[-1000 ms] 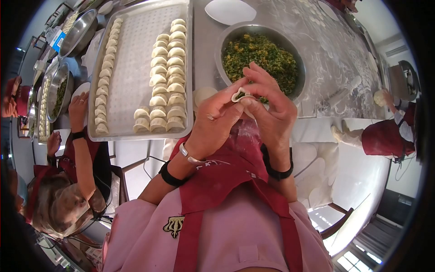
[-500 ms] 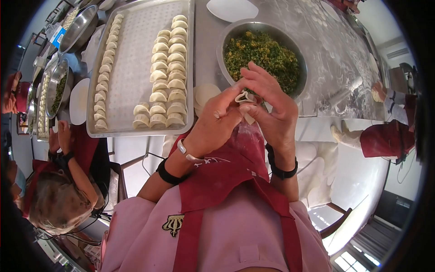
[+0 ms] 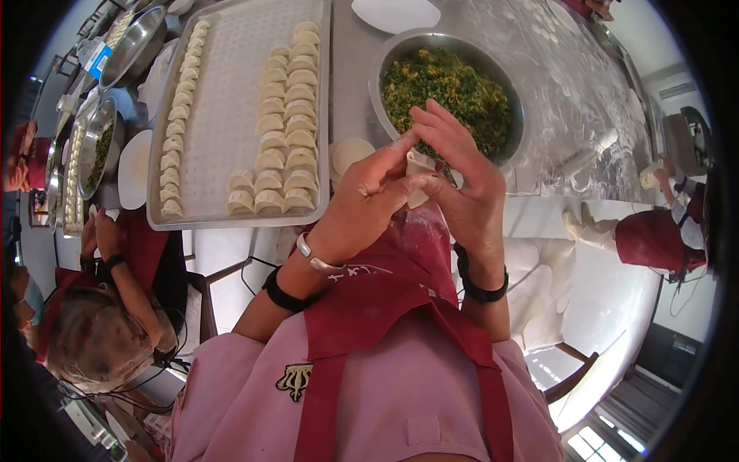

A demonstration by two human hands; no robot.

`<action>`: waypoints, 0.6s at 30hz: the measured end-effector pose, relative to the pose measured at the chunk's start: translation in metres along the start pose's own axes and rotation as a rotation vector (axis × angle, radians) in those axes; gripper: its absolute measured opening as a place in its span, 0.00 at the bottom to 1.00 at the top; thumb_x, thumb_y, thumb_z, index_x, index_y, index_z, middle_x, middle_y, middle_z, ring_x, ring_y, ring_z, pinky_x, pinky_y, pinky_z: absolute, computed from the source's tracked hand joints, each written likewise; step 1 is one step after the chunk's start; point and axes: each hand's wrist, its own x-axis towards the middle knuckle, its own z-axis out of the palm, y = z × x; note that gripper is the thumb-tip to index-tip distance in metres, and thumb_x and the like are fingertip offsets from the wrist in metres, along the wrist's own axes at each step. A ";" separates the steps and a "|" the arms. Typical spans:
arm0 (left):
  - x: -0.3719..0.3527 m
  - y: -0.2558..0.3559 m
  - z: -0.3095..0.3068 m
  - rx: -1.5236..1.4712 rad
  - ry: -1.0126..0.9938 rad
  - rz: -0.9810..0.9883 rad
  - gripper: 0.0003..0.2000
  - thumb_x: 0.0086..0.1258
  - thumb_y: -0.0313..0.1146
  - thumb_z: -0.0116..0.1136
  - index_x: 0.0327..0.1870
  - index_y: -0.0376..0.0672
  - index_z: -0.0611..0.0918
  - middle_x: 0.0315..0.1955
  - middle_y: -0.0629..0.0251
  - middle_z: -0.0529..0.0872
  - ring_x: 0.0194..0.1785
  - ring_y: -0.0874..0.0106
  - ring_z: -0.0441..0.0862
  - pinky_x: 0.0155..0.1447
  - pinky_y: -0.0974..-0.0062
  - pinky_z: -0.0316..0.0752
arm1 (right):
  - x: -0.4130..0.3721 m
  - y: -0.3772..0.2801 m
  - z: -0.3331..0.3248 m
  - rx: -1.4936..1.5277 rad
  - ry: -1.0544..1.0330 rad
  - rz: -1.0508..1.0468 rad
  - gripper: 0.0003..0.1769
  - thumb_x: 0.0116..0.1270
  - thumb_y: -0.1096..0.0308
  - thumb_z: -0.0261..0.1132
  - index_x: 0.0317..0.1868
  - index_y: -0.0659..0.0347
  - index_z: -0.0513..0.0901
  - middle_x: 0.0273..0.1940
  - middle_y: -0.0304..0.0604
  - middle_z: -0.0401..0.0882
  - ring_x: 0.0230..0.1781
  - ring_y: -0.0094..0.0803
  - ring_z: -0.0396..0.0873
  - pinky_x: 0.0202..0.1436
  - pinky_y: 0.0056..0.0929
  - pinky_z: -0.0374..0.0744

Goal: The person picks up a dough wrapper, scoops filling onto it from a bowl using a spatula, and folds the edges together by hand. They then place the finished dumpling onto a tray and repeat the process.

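Observation:
Between my two hands is a dumpling [image 3: 419,165], its pale wrapper folded and partly hidden by my fingers. My left hand [image 3: 369,202] pinches it from the left, thumb and forefinger at its edge. From the other side my right hand [image 3: 463,173] grips it, the thumb across the front and the fingers arched over the top. Just beyond my hands stands a steel bowl [image 3: 375,86] of chopped green and yellow filling [image 3: 450,92]. A small stack of round wrappers [image 3: 350,154] lies beside my left hand, partly covered by it.
To the left, a metal tray [image 3: 223,123] carries rows of finished dumplings [image 3: 299,158]. A white plate [image 3: 396,14] sits at the back. Flour covers the table [image 3: 573,85] on the right. Co-workers are at both sides, one with hands [image 3: 100,232] raised at the left.
The wrapper's open, wavy edge has been pressed closer together between my fingers. My hands have stayed nearly in place. The co-worker on the right has shifted their arm.

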 end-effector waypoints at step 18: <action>-0.006 0.002 0.013 -0.210 0.069 0.103 0.19 0.73 0.18 0.55 0.64 0.32 0.74 0.50 0.64 0.83 0.51 0.81 0.80 0.52 0.82 0.77 | -0.006 -0.007 0.014 0.272 0.149 0.003 0.13 0.58 0.75 0.74 0.44 0.64 0.89 0.48 0.50 0.88 0.70 0.49 0.71 0.68 0.44 0.74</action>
